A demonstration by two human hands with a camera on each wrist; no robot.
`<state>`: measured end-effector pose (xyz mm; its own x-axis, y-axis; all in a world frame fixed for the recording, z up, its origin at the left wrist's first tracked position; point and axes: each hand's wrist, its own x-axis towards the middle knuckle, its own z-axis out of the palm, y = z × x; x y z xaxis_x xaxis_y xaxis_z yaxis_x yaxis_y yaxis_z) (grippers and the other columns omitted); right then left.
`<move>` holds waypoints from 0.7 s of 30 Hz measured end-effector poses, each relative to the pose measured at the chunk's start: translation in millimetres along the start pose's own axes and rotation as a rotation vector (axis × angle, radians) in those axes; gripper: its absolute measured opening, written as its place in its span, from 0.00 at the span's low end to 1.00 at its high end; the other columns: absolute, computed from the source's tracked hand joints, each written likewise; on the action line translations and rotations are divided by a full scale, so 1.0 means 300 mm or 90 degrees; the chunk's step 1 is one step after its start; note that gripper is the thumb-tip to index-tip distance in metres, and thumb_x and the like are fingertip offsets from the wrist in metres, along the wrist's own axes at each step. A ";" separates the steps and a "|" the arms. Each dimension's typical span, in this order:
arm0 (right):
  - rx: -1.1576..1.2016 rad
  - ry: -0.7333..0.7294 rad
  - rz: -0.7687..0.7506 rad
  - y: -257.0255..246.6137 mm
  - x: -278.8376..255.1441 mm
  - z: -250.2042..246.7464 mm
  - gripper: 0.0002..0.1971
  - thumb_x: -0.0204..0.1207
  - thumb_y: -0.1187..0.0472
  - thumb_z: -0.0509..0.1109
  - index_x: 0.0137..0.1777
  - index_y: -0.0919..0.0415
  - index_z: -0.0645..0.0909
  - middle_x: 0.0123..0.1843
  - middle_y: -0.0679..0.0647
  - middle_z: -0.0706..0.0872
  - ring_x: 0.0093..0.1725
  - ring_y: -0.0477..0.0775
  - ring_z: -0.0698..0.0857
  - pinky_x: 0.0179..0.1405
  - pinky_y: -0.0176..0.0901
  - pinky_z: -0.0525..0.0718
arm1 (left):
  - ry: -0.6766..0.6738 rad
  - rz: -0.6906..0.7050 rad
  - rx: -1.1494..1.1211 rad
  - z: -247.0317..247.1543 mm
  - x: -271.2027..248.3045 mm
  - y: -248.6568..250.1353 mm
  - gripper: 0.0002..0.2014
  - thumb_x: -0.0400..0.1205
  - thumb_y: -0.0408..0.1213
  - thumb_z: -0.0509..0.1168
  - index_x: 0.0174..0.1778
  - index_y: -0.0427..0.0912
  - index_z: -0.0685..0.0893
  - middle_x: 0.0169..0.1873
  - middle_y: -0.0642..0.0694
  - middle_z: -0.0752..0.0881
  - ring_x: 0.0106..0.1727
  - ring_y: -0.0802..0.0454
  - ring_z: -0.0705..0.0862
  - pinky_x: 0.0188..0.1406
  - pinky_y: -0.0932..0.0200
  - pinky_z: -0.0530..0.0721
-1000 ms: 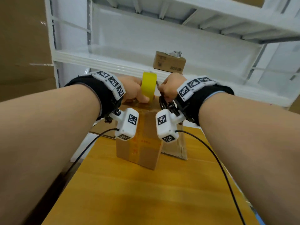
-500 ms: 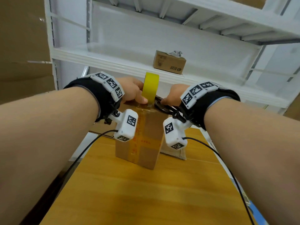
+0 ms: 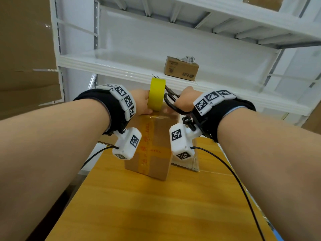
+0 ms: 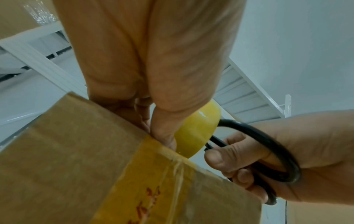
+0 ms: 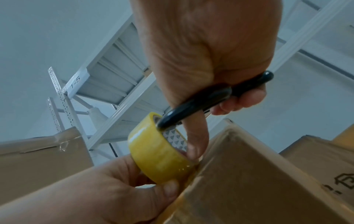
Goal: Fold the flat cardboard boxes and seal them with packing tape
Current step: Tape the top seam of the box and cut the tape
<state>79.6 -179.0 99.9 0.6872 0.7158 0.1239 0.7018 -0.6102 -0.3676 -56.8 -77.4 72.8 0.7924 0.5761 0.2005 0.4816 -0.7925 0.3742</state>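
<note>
Presently catalogued, from largest to smallest.

White metal shelving unit (image 3: 121, 66): set behind the surface, with a small brown carton (image 3: 181, 70) stood on its middle shelf.

Orange-brown wooden surface (image 3: 156, 206): seen in the head view carrying the work.

Large brown cardboard sheets (image 3: 26, 49): stood at the far left, beside the shelving.

Upright brown cardboard box (image 3: 151, 145): stood on the surface near its far edge, closed, and crossed by strips of yellowish translucent tape printed with red characters. A flat piece of brown cardboard (image 3: 192, 164) is laid on the surface just behind it at the right.

Left hand (image 3: 141, 103): placed at the top of the box, with the fingers (image 4: 162, 133) curled round the roll of yellow packing tape (image 3: 156, 95). The roll is held on edge against the box's top far edge, where the tape strip meets the cardboard; the thumb is pressed at that junction, as shown in the right wrist view.

Right hand (image 3: 185, 101): positioned just right of the roll, with fingers (image 5: 243, 98) closed through the looped handles of black-handled scissors (image 3: 175, 103). The index finger is extended down beside the roll to the box's edge. The blades are directed toward the roll; whether they are parted cannot be told.

Black wrist bands with white marker blocks and cabled white cameras are worn on both wrists.
</note>
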 end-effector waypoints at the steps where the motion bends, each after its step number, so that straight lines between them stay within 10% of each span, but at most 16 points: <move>1: -0.050 -0.010 0.000 -0.013 -0.003 0.001 0.12 0.80 0.53 0.70 0.40 0.58 0.75 0.49 0.54 0.80 0.47 0.55 0.78 0.45 0.45 0.75 | 0.002 -0.003 -0.004 0.001 -0.002 0.000 0.22 0.81 0.38 0.69 0.72 0.44 0.74 0.64 0.41 0.82 0.65 0.42 0.79 0.63 0.52 0.74; 8: -0.115 -0.067 -0.040 -0.038 -0.023 0.020 0.25 0.69 0.35 0.77 0.45 0.59 0.84 0.43 0.54 0.89 0.40 0.55 0.86 0.45 0.46 0.83 | -0.024 -0.023 -0.018 0.006 -0.005 -0.012 0.19 0.80 0.45 0.70 0.65 0.47 0.78 0.56 0.47 0.83 0.56 0.46 0.80 0.58 0.53 0.75; 16: 0.131 -0.155 -0.020 -0.014 0.026 -0.010 0.06 0.79 0.63 0.71 0.41 0.56 0.80 0.42 0.51 0.84 0.36 0.49 0.84 0.31 0.37 0.82 | -0.016 0.010 -0.011 0.017 0.022 0.011 0.19 0.78 0.40 0.71 0.65 0.46 0.80 0.58 0.42 0.85 0.58 0.41 0.83 0.59 0.53 0.80; 21: 0.256 -0.165 -0.008 -0.031 0.068 0.016 0.03 0.80 0.55 0.66 0.45 0.50 0.78 0.60 0.54 0.86 0.58 0.55 0.88 0.60 0.50 0.87 | 0.004 -0.010 -0.019 0.028 0.043 -0.008 0.22 0.75 0.47 0.73 0.64 0.49 0.79 0.57 0.43 0.83 0.56 0.41 0.81 0.63 0.47 0.79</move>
<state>86.2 -157.3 101.5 0.5737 0.8147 -0.0848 0.5464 -0.4577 -0.7014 -44.6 -69.8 66.9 0.7821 0.5903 0.1997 0.4828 -0.7766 0.4047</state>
